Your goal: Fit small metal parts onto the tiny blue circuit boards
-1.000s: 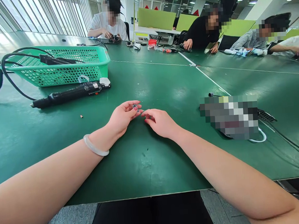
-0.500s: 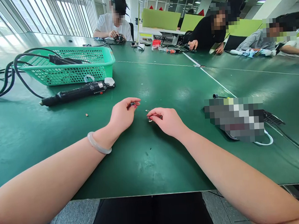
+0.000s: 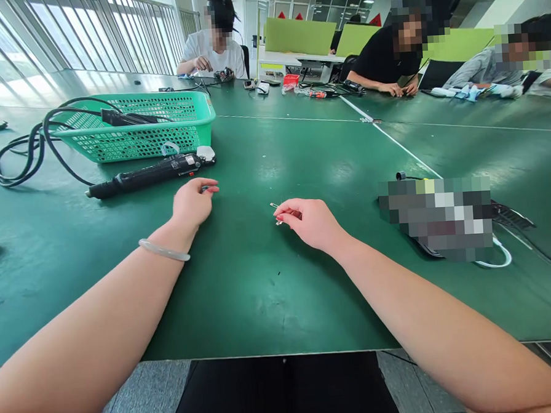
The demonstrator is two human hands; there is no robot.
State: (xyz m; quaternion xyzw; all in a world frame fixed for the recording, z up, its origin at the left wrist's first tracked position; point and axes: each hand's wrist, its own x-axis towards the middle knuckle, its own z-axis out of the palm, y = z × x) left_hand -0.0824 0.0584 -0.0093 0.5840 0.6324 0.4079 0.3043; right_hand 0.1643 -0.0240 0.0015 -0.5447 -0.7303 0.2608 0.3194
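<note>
My left hand (image 3: 193,201), with a pale bangle on its wrist, rests on the green table (image 3: 270,281). Its fingers are pinched round a tiny dark part that I cannot name. The hand lies just below the black electric screwdriver (image 3: 147,174). My right hand (image 3: 309,222) sits at the table's middle, fingers pinched on a small metal part (image 3: 275,206) that sticks out to the left. The two hands are well apart.
A green mesh basket (image 3: 135,124) with a black cable stands at the back left. A blurred-out object (image 3: 437,219) with a white cord lies to the right. Several other people sit at the table's far side with small tools.
My hands were together at the middle; the left hand has drawn away to the left toward the screwdriver. The right hand stays near its place, still pinching the metal part.
</note>
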